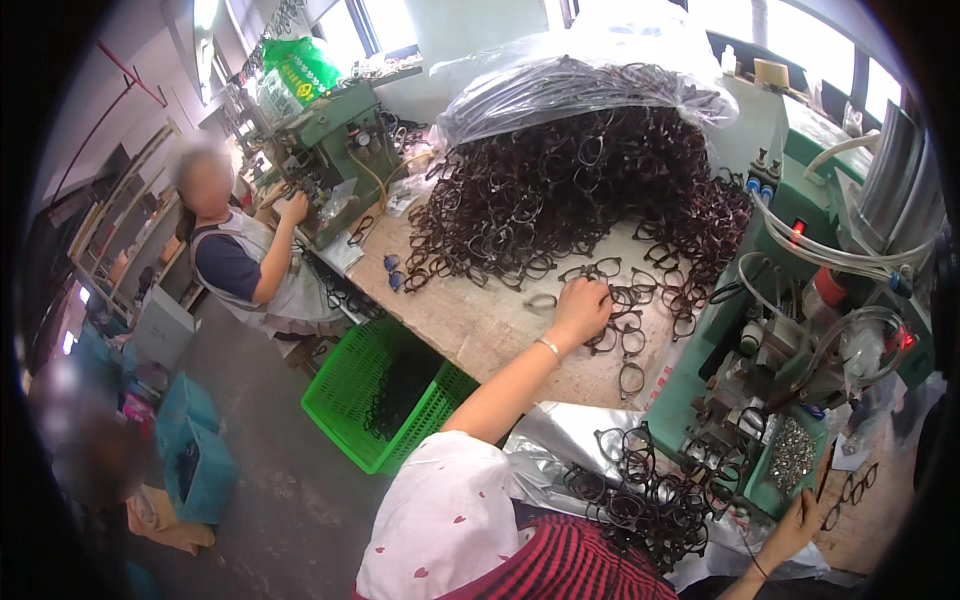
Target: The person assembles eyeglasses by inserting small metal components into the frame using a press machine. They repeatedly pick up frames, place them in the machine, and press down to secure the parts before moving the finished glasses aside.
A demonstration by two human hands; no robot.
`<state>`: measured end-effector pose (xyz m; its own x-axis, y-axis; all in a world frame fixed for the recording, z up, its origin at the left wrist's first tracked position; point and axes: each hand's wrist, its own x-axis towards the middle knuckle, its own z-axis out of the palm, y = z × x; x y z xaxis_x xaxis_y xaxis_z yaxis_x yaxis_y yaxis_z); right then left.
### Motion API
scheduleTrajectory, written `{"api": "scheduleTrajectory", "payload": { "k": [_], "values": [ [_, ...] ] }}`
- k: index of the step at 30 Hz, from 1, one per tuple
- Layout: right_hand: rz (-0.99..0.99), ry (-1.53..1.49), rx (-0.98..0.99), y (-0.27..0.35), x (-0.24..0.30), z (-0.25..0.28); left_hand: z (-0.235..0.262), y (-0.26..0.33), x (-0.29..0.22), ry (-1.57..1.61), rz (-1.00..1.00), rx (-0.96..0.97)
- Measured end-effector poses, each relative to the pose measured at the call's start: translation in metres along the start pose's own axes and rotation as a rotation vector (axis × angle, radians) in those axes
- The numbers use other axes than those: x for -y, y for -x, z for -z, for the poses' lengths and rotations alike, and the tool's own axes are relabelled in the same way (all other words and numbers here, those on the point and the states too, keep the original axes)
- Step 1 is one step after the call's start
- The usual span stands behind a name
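Note:
My left hand (580, 310) reaches out across the worn workbench (480, 335), a bracelet on its wrist. Its fingers curl down over a dark eyeglass frame (543, 300) at the near edge of a big heap of dark frames (570, 190). My right hand (800, 522) is low at the right, beside a green tray of small metal parts (792, 455) at the foot of a green machine (800, 340). A thin dark piece rises by its fingers; I cannot tell if it is gripped. A smaller pile of frames (650, 500) lies on silver plastic in my lap.
A clear plastic bag (580, 80) covers the top of the heap. A green basket (380, 390) holding frames stands on the floor below the bench. Another person (245, 260) sits at the far left, working at a second green machine (335, 150). Blue bins (195, 455) stand on the floor.

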<state>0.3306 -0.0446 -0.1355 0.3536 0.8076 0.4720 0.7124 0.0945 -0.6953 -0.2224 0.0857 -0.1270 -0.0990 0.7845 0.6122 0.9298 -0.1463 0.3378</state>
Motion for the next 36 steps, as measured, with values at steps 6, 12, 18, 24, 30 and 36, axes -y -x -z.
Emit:
{"api": "scheduleTrajectory", "payload": {
  "k": [6, 12, 18, 24, 30, 36],
  "values": [
    [0.075, -0.219, 0.008, -0.020, 0.055, 0.022, 0.011, -0.026, -0.088, 0.427, 0.220, -0.108],
    [0.006, -0.480, 0.139, -0.056, 0.165, -0.073, 0.021, 0.026, -0.138, 1.099, 0.618, -0.174],
    [-0.107, -0.785, 0.086, -0.038, 0.188, -0.071, 0.064, 0.029, -0.194, 1.353, 0.102, -0.155],
    [-0.206, -1.011, 0.174, -0.040, 0.200, -0.067, 0.120, -0.018, -0.253, 1.261, -0.339, -0.043],
    [-0.398, -1.202, 0.155, -0.030, 0.212, -0.070, 0.094, -0.033, -0.252, 1.126, -0.201, -0.100],
    [-0.302, -1.154, 0.209, -0.031, 0.201, -0.071, 0.093, -0.035, -0.250, 1.075, -0.194, -0.081]
  ]
}}
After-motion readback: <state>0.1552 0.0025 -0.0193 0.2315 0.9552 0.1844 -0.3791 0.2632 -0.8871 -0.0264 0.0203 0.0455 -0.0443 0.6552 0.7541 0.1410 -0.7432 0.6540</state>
